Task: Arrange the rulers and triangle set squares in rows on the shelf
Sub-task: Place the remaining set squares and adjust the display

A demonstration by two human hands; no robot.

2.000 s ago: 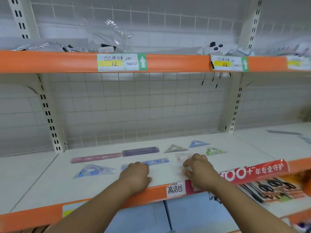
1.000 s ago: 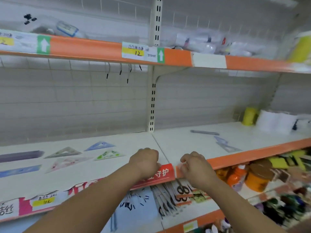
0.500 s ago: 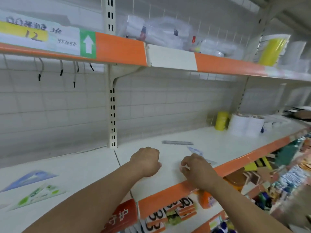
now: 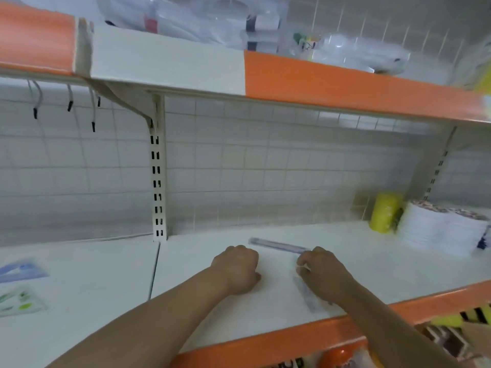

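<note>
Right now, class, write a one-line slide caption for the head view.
Left hand and right hand curled on the shelf, the right over a clear set square, a ruler behind.

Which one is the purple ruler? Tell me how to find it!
Find the white shelf with the orange front edge, right of the slotted post. Beyond the left hand and right hand, a long purple ruler lies flat. It is a straight strip, unlike the triangles far left, and not colourless like the clear strip at the right hand.

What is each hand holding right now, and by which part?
Left hand: nothing, a fist on the shelf. Right hand: fingers curl over the far end of a clear piece lying flat; a grip cannot be told.
</note>
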